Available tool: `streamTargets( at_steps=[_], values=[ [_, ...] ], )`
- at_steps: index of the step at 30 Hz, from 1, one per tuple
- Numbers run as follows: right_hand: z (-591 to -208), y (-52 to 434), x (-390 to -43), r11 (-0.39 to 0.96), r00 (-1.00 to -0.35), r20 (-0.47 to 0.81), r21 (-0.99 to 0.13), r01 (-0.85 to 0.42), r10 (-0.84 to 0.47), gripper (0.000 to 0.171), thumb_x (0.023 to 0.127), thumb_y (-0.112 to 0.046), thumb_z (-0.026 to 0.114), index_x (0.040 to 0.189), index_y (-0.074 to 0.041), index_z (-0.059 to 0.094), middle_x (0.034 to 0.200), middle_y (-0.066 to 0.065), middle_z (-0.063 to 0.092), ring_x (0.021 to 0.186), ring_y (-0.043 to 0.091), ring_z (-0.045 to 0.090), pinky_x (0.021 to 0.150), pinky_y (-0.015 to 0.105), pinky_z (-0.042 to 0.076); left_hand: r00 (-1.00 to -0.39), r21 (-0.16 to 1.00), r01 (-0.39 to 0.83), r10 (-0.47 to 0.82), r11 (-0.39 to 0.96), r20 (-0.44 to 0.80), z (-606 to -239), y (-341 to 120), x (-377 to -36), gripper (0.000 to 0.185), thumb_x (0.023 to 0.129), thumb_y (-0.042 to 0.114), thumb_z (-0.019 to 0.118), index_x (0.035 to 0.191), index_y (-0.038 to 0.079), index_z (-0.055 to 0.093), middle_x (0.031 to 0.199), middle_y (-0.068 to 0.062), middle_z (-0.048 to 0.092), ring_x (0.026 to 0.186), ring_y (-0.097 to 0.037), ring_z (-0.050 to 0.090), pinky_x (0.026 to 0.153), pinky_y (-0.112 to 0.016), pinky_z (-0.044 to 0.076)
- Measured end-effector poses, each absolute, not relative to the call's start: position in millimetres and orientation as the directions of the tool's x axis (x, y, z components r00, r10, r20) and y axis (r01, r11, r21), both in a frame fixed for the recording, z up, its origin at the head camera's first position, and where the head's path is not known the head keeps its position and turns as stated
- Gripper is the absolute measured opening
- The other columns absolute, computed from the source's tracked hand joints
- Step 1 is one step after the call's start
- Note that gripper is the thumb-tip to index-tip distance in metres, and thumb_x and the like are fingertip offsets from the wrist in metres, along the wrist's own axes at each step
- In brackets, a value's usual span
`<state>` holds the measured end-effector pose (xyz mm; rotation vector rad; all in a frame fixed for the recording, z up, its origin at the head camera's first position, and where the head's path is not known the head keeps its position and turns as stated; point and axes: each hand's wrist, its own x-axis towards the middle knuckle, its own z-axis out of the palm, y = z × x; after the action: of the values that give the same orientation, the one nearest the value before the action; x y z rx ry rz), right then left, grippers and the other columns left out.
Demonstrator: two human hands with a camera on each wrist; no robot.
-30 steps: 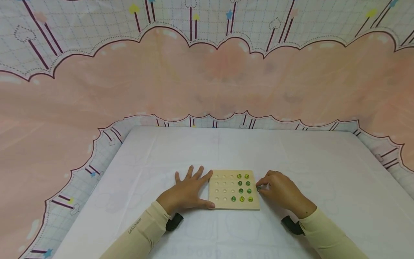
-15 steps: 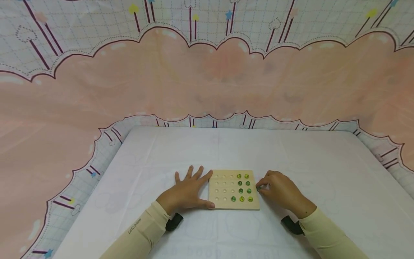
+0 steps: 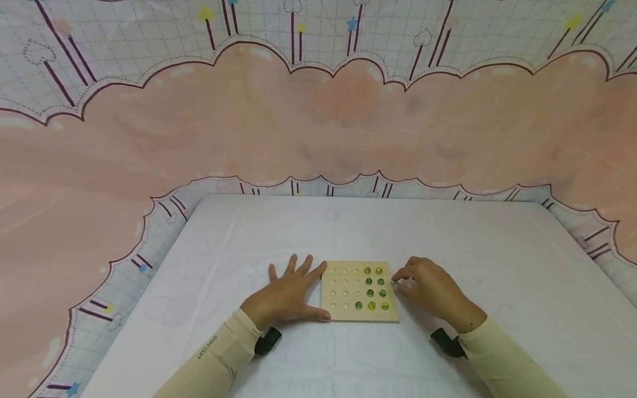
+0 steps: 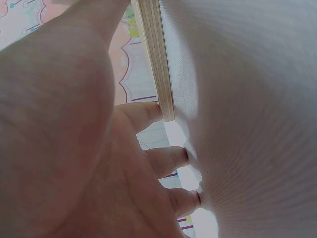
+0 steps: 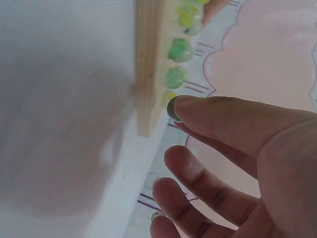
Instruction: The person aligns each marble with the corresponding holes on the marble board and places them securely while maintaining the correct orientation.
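A square wooden board (image 3: 339, 299) with rows of round hollows lies flat on the white cloth. Green and yellow marbles (image 3: 370, 293) fill its two right columns, and one more green marble (image 3: 359, 305) sits in the front row. At the board's left edge my left hand (image 3: 283, 296) is spread, thumb and index finger touching its corners; the left wrist view shows the straight fingers (image 4: 148, 115). Beside the right edge, my right hand (image 3: 433, 290) has its thumb and index fingertips close together. Whether anything lies between them is hidden; a dark spot shows at the thumb tip (image 5: 173, 108).
White cloth (image 3: 278, 226) covers the tabletop around the board. A peach curtain with a cloud pattern (image 3: 318, 121) hangs behind and at the sides. A black wrist camera (image 3: 269, 341) is worn under the left wrist, another black camera (image 3: 448, 344) under the right.
My right hand has shifted slightly away from me and left along the board's right edge, its fingers a little looser. My left hand and the marbles have stayed put.
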<state>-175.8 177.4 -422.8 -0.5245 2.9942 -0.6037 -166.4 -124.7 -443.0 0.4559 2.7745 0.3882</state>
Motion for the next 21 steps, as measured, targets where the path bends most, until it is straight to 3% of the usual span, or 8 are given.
streamTargets(
  at_steps=[13,21],
  values=[
    [-418.1,155.2,-173.1,0.844,-0.924,0.054,-0.390,-0.368,-0.378,0.013,0.083,-0.014,0.080,0.095,-0.017,0.081,0.090,-0.004,0.066,0.085,0.014,0.056,0.078,0.035,0.051,-0.898,0.299,0.277,0.356,0.913,-0.257,-445.7,-125.6,-168.2,0.112,0.071,0.077,0.071,0.161,0.032,0.020,0.169,-0.010,0.014,0.154,-0.046,0.004,0.110,-0.081,0.003],
    [-422.3,137.2,-171.8,0.818,-0.901,0.092,-0.389,-0.424,-0.423,0.013,0.082,-0.011,0.079,0.093,-0.016,0.082,0.084,-0.006,0.064,0.076,0.010,0.050,0.069,0.026,0.045,-0.900,0.294,0.276,0.354,0.915,-0.255,-445.3,-126.6,-167.7,0.112,0.070,0.077,0.071,0.160,0.033,0.021,0.169,-0.009,0.014,0.154,-0.045,0.004,0.111,-0.081,0.004]
  ],
)
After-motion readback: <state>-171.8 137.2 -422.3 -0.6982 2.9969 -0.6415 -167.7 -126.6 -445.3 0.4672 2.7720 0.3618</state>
